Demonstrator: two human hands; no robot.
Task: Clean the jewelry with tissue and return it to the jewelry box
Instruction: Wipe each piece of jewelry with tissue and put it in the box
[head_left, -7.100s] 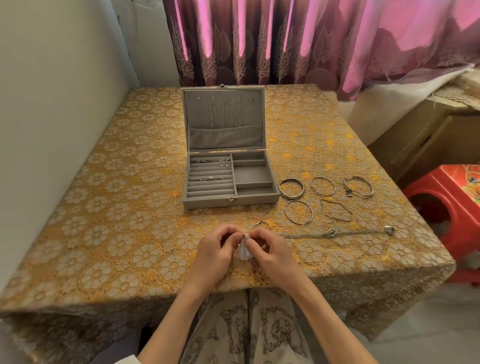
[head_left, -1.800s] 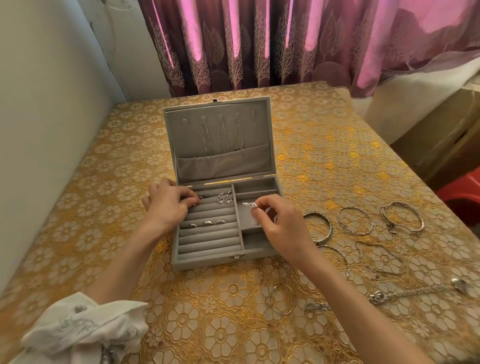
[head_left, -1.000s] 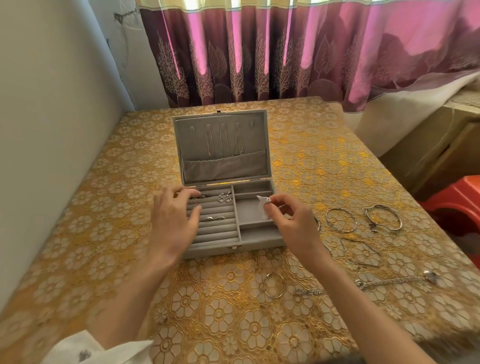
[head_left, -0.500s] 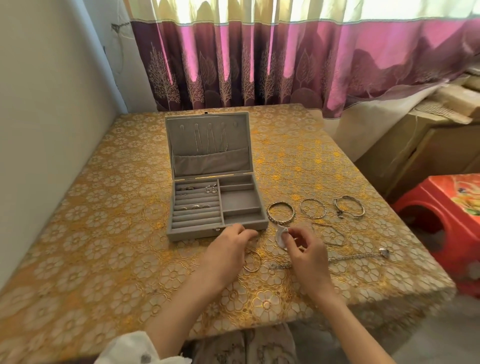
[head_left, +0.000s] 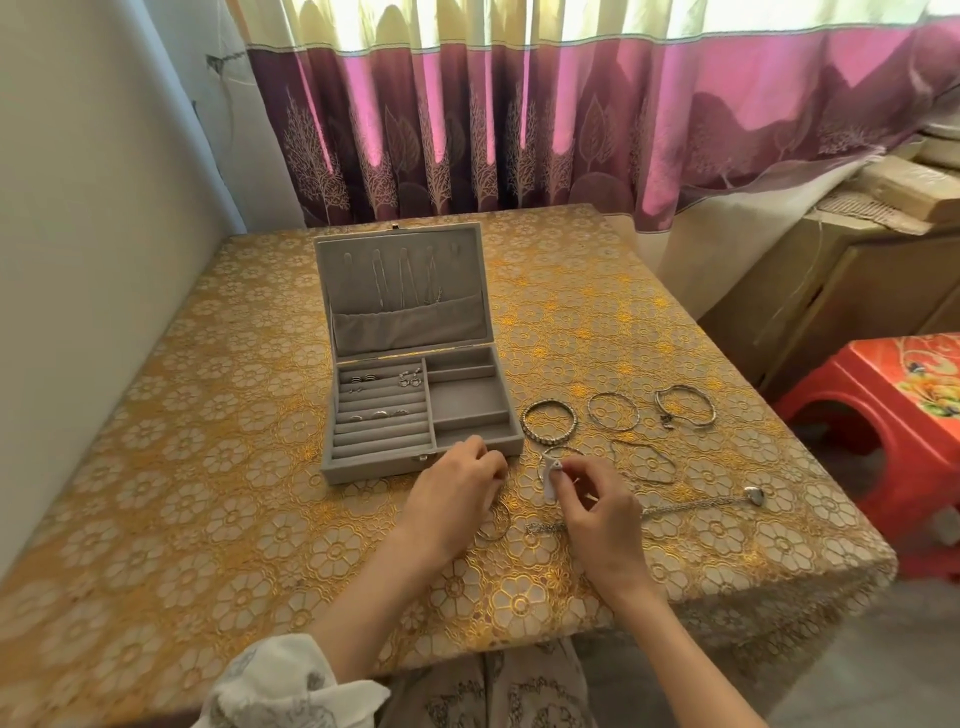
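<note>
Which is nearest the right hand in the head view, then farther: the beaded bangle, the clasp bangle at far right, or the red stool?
From the right hand, which pinches the tissue:
1. Beaded bangle, just beyond the hand, beside the jewelry box.
2. Clasp bangle, farther right on the table.
3. Red stool, off the table, right.

My two bare hands, one pushed-up sleeve, patterned trousers.

My left hand (head_left: 457, 493) and right hand (head_left: 597, 512) wear no rings, watch or gloves, and both forearms are bare. At seven o'clock a white sleeve (head_left: 270, 686) with a faint grey print is bunched up at my left elbow. At six o'clock my trousers (head_left: 519, 686) are beige with a darker ornate pattern.
</note>
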